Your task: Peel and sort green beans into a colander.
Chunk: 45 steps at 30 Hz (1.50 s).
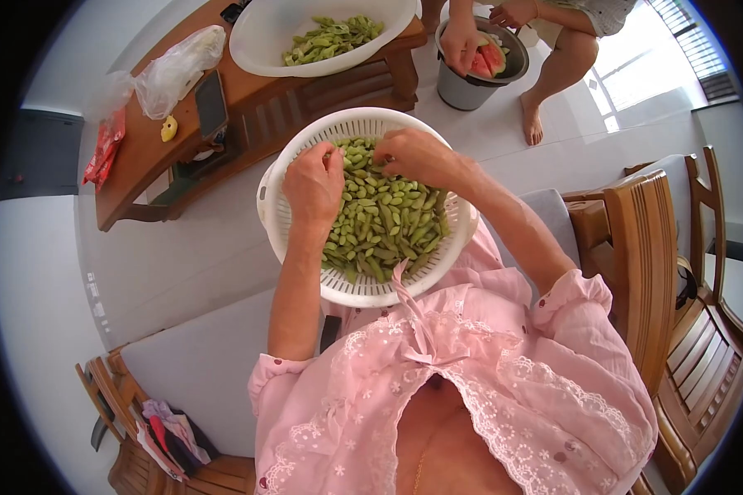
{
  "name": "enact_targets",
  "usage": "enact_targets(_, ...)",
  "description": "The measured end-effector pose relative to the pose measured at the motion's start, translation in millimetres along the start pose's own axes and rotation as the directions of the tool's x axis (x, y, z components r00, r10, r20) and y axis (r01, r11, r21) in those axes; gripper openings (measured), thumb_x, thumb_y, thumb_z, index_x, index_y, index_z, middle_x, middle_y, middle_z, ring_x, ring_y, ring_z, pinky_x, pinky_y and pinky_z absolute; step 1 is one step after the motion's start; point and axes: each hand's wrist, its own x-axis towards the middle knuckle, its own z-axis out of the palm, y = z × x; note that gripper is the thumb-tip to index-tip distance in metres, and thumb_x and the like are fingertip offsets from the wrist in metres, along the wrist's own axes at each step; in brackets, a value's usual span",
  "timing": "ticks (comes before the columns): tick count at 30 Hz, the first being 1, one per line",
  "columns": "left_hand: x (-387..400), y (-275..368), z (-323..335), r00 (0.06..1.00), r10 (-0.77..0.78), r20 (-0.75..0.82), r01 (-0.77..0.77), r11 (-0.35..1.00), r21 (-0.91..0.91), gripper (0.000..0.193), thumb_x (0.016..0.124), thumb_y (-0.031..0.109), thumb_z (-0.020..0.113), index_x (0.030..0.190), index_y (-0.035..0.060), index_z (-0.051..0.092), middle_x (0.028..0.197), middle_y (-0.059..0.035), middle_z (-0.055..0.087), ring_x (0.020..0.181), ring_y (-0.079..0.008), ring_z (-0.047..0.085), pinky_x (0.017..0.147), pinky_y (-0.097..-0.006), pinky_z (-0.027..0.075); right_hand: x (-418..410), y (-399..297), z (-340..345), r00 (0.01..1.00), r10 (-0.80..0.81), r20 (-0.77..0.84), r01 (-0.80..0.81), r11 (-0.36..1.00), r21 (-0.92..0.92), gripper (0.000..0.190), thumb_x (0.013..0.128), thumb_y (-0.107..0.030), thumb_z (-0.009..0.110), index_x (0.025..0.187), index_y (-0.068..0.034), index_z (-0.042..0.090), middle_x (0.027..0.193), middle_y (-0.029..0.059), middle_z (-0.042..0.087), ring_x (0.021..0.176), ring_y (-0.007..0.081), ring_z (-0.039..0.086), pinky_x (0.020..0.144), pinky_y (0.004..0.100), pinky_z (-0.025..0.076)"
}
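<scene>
On my lap rests a white slotted plastic colander (277, 216), with green soybean pods (387, 216) and shelled green beans (353, 210) mixed inside. Over its left rim, my left hand (314, 182) is curled with thumb and forefinger drawn together; whatever lies between them is hidden. My right hand (415, 156) reaches across the far right side, fingers bent down just above the beans, and I cannot tell whether it pinches anything. A small gap separates the two hands.
A wooden coffee table (152, 151) bears a white basin (247, 49) of green pods, a plastic bag (179, 68) and a phone (211, 104). Another person's hand (460, 46) reaches into a grey bucket (467, 93) holding watermelon pieces (488, 60). Wooden chairs (634, 247) stand right.
</scene>
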Motion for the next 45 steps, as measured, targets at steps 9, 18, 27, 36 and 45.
enact_targets(9, -1, -3, 4, 0.987, -0.115, 0.112, 0.152, 0.891, -0.428, 0.017, 0.078, 0.01, 0.055, 0.091, -0.0006, 0.059, 0.07, -0.0063, 0.06, 0.062, -0.0123, 0.056, 0.057, -0.0267, 0.044, 1, -11, -14, 0.972, 0.149, -0.18, -0.052, 0.889, 0.455, 0.015, 0.071, -0.011, 0.056, 0.079, 0.001, 0.055, 0.066, 0.0111, 0.059, 0.06, 0.0177, 0.058, 0.058, 0.0276, 0.046)
enact_targets(18, 7, 2, 2, 0.891, -0.084, 0.445, 0.426, 0.491, -0.76, 0.02, 0.08, 0.006, 0.052, 0.096, -0.0047, 0.056, 0.074, -0.0057, 0.058, 0.059, -0.0078, 0.053, 0.051, -0.0192, 0.043, -2, -12, 2, 0.964, 0.235, -0.125, -0.019, 0.529, 0.848, 0.017, 0.077, -0.01, 0.056, 0.09, 0.0, 0.052, 0.073, 0.0059, 0.058, 0.066, 0.0132, 0.056, 0.061, 0.0248, 0.045)
enact_targets(27, 5, 5, -1, 0.926, -0.146, 0.348, 0.35, 0.678, -0.647, 0.022, 0.079, 0.003, 0.055, 0.1, -0.004, 0.056, 0.071, -0.0043, 0.057, 0.057, -0.0074, 0.052, 0.05, -0.0182, 0.041, 1, -17, 26, 0.779, -0.031, -0.626, 0.204, 0.957, 0.207, 0.021, 0.071, -0.01, 0.058, 0.091, -0.004, 0.059, 0.081, 0.0149, 0.059, 0.077, 0.0319, 0.056, 0.07, 0.0383, 0.044)
enact_targets(36, 7, -11, 2, 0.926, -0.135, 0.352, 0.346, 0.671, -0.656, 0.024, 0.08, 0.006, 0.055, 0.101, -0.0053, 0.054, 0.078, -0.0052, 0.059, 0.064, -0.0078, 0.053, 0.056, -0.0186, 0.042, 16, -20, 48, 0.845, 0.019, -0.534, 0.122, 0.966, 0.227, 0.012, 0.067, -0.004, 0.051, 0.074, 0.002, 0.059, 0.07, 0.0209, 0.059, 0.067, 0.0341, 0.059, 0.06, 0.0386, 0.048)
enact_targets(45, 8, -14, 3, 0.869, -0.265, 0.418, 0.486, 0.621, -0.616, 0.022, 0.079, 0.008, 0.058, 0.096, -0.0063, 0.055, 0.072, -0.0059, 0.058, 0.057, -0.0092, 0.052, 0.047, -0.0197, 0.041, 7, -24, 48, 0.863, 0.086, -0.498, 0.026, 0.976, 0.215, 0.013, 0.069, -0.006, 0.052, 0.078, 0.003, 0.051, 0.074, 0.0181, 0.057, 0.071, 0.0347, 0.057, 0.064, 0.0391, 0.047)
